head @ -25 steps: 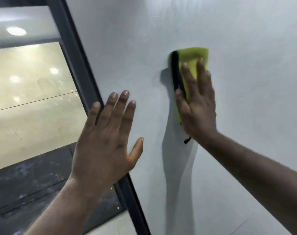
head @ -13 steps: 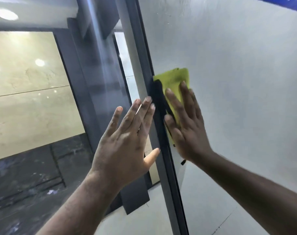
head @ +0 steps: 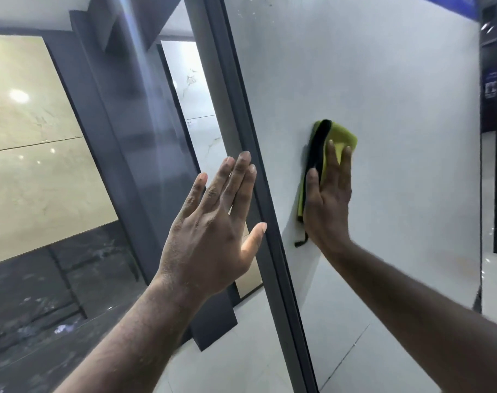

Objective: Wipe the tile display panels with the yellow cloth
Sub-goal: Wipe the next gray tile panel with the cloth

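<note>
Right hand (head: 328, 205) presses yellow cloth (head: 346, 136) on panel (head: 383, 80) — cloth's middle hidden.

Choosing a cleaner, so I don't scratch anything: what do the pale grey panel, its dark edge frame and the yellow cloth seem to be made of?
Pale grey panel: likely ceramic or porcelain tile, satin; faint mottling, soft shadows, no sharp reflections.
Dark edge frame: probably coated metal; smooth, straight profile, dull sheen.
Yellow cloth: soft fabric, microfibre-like, black-edged; folds under the right hand.
</note>
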The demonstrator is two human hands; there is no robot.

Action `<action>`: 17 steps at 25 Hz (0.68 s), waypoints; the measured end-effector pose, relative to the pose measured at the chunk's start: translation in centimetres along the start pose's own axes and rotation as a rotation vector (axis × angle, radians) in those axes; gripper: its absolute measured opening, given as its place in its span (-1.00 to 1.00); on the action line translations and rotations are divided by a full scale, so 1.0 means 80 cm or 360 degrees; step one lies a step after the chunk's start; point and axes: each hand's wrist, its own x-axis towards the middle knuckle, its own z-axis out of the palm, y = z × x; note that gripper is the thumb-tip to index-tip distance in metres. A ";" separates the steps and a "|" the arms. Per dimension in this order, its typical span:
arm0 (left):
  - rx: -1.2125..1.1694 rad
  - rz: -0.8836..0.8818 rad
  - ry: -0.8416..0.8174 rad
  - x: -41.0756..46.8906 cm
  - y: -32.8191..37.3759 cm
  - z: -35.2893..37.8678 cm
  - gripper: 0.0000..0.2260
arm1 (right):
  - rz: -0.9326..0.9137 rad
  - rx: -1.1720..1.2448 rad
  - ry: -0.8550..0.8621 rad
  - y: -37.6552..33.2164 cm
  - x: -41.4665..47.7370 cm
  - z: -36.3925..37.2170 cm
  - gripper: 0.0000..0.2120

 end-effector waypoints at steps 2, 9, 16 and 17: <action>-0.0027 -0.0009 0.0053 -0.001 0.003 0.007 -0.31 | 0.0036 -0.0046 0.0054 -0.017 -0.016 0.008 -0.42; 0.0171 0.0179 0.0135 -0.001 0.010 0.026 -0.36 | 0.0177 0.0002 0.0044 0.036 -0.072 0.006 -0.43; 0.0267 0.0091 0.0115 0.002 0.035 0.039 -0.35 | -0.0222 -0.0152 -0.0137 0.091 -0.124 -0.009 -0.42; 0.0341 0.0134 0.0070 0.004 0.040 0.041 -0.33 | 0.0045 -0.0065 -0.0045 0.097 -0.098 -0.008 -0.42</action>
